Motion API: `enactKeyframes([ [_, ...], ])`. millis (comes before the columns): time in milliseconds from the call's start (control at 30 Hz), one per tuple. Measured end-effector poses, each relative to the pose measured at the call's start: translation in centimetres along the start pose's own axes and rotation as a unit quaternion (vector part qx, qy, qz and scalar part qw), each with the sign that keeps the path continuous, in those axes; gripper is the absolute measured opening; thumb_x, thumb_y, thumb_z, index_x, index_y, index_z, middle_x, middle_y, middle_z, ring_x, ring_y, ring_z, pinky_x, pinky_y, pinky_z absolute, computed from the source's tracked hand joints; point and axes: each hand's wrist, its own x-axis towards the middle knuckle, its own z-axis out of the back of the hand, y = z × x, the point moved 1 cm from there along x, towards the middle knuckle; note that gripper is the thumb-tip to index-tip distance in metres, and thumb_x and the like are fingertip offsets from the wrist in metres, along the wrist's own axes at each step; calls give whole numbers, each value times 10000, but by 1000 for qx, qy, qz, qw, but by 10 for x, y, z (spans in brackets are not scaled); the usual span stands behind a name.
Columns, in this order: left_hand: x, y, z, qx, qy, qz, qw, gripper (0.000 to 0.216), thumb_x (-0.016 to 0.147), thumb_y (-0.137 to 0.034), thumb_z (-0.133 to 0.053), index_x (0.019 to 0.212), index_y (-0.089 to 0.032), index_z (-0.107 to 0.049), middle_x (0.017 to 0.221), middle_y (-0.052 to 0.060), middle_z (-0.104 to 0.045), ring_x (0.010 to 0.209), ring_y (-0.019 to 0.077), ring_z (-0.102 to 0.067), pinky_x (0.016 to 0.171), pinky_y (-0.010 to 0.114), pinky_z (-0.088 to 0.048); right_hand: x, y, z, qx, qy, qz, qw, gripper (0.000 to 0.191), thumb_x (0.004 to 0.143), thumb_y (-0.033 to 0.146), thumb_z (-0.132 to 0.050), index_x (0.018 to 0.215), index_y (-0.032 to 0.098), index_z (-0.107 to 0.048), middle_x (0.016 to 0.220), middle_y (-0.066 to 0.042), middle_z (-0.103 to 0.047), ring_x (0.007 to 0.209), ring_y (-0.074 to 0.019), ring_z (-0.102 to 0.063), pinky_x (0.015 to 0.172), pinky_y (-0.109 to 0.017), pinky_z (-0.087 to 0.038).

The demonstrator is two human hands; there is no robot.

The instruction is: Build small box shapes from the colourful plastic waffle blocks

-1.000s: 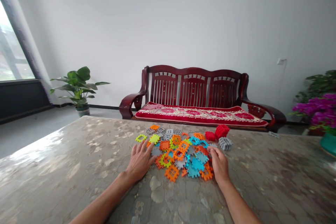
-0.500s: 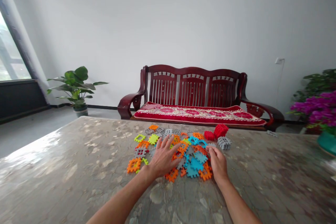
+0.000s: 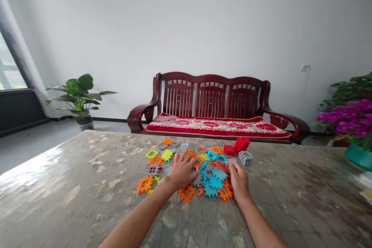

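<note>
A loose pile of interlocking plastic building tiles in orange, blue, grey and lime lies on the table. My left hand [image 3: 181,171] rests palm down over the middle of it, fingers apart, hiding the tiles beneath. Close by are a lime tile [image 3: 167,155] and an orange tile [image 3: 144,185]. At the pile's right edge, my right hand [image 3: 238,180] is closed in a pinch. A grey tile [image 3: 232,160] shows at its fingertips; whether it is gripped is unclear. Blue tiles [image 3: 215,181] lie between the hands.
Beyond my right hand sit a red tile cube [image 3: 242,145], a smaller red piece [image 3: 229,150] and a grey tile block [image 3: 245,157]. A flat grey piece [image 3: 297,146] lies farther right. A teal flowerpot [image 3: 358,158] stands at the right; a wooden bench [image 3: 210,97] is behind the table.
The view has turned slightly right. My left hand has shifted a little right over the pile, its fingers somewhat more bent. My right hand stays pinched at the pile's right edge.
</note>
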Motion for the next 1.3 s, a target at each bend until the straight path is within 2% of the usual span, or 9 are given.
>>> enactKeyframes([
  [233, -12, 13, 1, 21, -15, 8, 1000, 437, 926, -478, -414, 1300, -294, -543, 1364, 69, -564, 1385, 328, -345, 1162, 626, -140, 2, -9, -2, 11, -3, -7, 1000, 458, 775, 573, -495, 876, 188, -721, 940, -99, -756, 925, -283, -680, 844, -381, -510],
  [433, -28, 30, 7, 71, -39, 34, 996, 324, 927, -358, -423, 1172, -265, -614, 1320, 65, -598, 1365, 304, -385, 1184, 594, -101, 3, -12, -1, 8, 1, -9, 1000, 452, 778, 565, -497, 879, 182, -716, 958, -105, -755, 946, -283, -675, 854, -377, -500],
  [567, -38, 46, 9, 86, -53, 72, 992, 290, 903, -292, -440, 1109, -268, -643, 1272, 70, -631, 1371, 308, -382, 1185, 588, -81, 3, -9, 0, 8, -2, -2, 1000, 450, 777, 567, -495, 860, 188, -723, 945, -105, -756, 948, -286, -673, 838, -374, -504],
  [733, -47, 62, 15, 87, -39, 125, 988, 288, 881, -261, -439, 1063, -256, -662, 1237, 72, -655, 1373, 328, -385, 1175, 600, -69, 3, -11, -1, 8, 1, -2, 1000, 439, 776, 557, -502, 874, 191, -725, 948, -97, -756, 942, -283, -675, 853, -382, -505],
  [900, -55, 73, 27, 82, -43, 162, 982, 373, 895, -215, -372, 1135, -251, -655, 1277, 75, -644, 1367, 309, -406, 1175, 584, -71, 4, -15, -2, 33, 6, -16, 999, 432, 771, 536, -510, 905, 183, -719, 962, -100, -751, 945, -282, -679, 870, -391, -508],
  [967, -60, 79, 31, 67, -60, 199, 976, 398, 914, -245, -347, 1193, -246, -630, 1324, 90, -618, 1364, 301, -412, 1165, 596, -92, 5, -16, -2, 33, 4, -17, 999, 427, 768, 532, -516, 903, 183, -722, 956, -100, -751, 944, -284, -680, 873, -394, -507],
  [1100, -73, 94, 27, 37, -87, 322, 942, 461, 939, -361, -308, 1301, -231, -563, 1417, 130, -540, 1350, 313, -421, 1125, 632, -156, 5, -15, -1, 31, 3, -15, 999, 425, 768, 531, -517, 891, 182, -727, 960, -107, -751, 941, -289, -681, 872, -400, -507],
  [1200, -80, 102, 18, 17, -71, 396, 915, 543, 943, -443, -267, 1362, -200, -512, 1454, 161, -486, 1318, 322, -460, 1096, 566, -270, 5, -14, -1, 23, 2, -12, 1000, 430, 768, 535, -514, 889, 181, -726, 960, -109, -751, 941, -294, -681, 866, -398, -507],
  [1300, -83, 104, 9, 8, -66, 413, 908, 563, 938, -468, -270, 1361, -184, -510, 1429, 162, -511, 1280, 304, -501, 1076, 493, -327, 5, -16, -1, 21, 4, -13, 1000, 439, 779, 536, -502, 909, 179, -722, 976, -107, -750, 950, -286, -678, 871, -388, -504],
])
